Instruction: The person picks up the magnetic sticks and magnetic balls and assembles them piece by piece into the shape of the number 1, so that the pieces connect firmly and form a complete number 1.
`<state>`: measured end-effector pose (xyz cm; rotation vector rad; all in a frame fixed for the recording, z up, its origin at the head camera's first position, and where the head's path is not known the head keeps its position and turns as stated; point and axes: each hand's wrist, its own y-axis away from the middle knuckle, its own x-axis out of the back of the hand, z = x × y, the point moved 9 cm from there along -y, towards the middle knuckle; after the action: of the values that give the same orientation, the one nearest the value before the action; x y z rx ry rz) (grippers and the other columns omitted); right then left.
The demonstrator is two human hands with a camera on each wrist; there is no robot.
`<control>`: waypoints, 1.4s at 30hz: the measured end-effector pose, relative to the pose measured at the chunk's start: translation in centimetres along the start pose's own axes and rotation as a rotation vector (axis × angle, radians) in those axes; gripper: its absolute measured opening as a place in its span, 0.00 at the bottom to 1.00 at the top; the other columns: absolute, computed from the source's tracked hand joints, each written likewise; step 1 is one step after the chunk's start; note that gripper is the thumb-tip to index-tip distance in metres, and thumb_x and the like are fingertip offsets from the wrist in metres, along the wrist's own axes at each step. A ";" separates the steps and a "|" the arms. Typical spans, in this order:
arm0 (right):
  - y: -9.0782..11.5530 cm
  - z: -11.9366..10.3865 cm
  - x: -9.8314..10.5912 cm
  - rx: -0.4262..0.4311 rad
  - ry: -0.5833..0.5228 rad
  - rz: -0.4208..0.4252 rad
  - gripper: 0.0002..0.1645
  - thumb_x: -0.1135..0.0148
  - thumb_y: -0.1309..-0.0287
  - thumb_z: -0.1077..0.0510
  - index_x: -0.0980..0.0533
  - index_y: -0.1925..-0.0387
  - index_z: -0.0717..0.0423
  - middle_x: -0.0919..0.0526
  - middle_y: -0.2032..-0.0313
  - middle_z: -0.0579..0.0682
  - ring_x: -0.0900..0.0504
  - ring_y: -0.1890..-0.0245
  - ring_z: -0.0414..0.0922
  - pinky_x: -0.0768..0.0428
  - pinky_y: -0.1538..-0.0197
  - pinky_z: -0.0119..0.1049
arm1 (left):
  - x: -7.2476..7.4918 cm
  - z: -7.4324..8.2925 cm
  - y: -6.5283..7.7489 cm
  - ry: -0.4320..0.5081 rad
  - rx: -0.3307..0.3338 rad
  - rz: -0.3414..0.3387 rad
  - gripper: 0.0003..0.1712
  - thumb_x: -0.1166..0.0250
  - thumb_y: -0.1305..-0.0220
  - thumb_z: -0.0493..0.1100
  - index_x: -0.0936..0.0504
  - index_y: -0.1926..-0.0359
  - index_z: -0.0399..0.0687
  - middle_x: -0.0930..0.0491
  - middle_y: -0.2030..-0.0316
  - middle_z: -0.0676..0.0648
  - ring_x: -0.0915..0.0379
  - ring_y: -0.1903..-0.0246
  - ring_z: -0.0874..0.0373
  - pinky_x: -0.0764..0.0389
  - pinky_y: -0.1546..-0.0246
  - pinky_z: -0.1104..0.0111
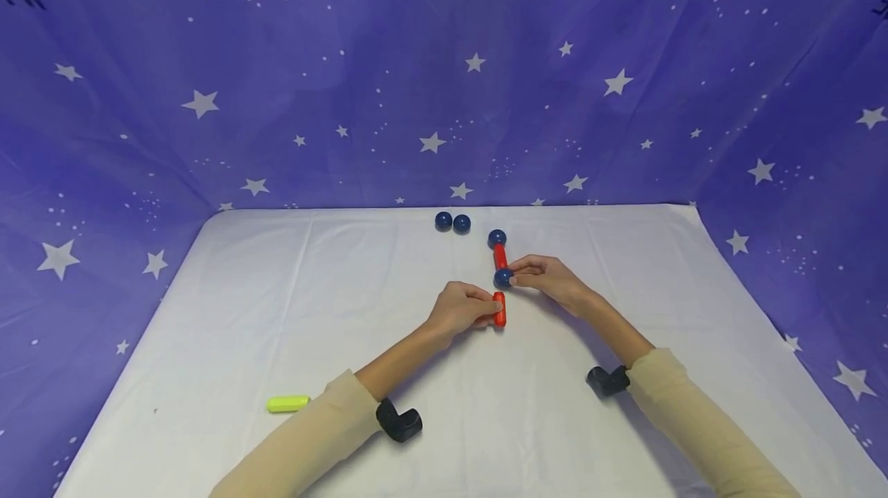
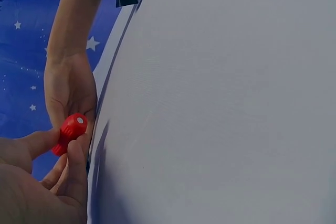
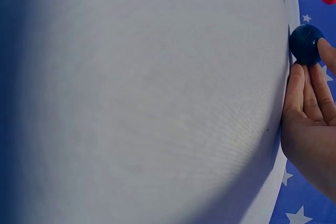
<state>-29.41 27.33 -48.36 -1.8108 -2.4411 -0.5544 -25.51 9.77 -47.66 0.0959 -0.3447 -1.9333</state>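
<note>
My left hand (image 1: 459, 307) pinches a short red rod (image 1: 499, 319) between thumb and fingers, just above or on the white table. A small pale disc shows on the end of this rod (image 2: 73, 127) in the left wrist view. My right hand (image 1: 553, 282) grips a dark blue ball (image 1: 502, 278) with thumb and fingertips. That ball sits at the near end of another red rod (image 1: 499, 254), whose far end meets a second blue ball (image 1: 496, 238). A narrow gap separates the left hand's rod from the gripped ball. In the right wrist view, the thumb lies on the gripped ball (image 3: 303, 45).
Two loose blue balls (image 1: 443, 221) lie side by side near the back edge of the white table (image 1: 597, 436). A yellow-green rod (image 1: 287, 404) lies at the front left, beside the left sleeve. Blue star-patterned cloth (image 1: 375, 97) encloses the back and sides.
</note>
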 end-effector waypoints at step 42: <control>0.0 -0.2 -0.1 0.003 -0.014 -0.021 0.23 0.31 0.38 0.58 0.23 0.44 0.65 0.16 0.50 0.58 0.23 0.45 0.50 0.38 0.33 0.52 | -1.1 0.7 -1.8 -0.037 -0.058 0.063 0.09 0.27 0.41 0.38 0.14 0.64 0.35 0.17 0.78 0.49 0.24 0.81 0.63 0.20 0.75 0.73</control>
<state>-29.43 27.22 -48.17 -1.7950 -2.4715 -0.5410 -26.87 11.48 -47.64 0.0114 -0.3128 -1.8826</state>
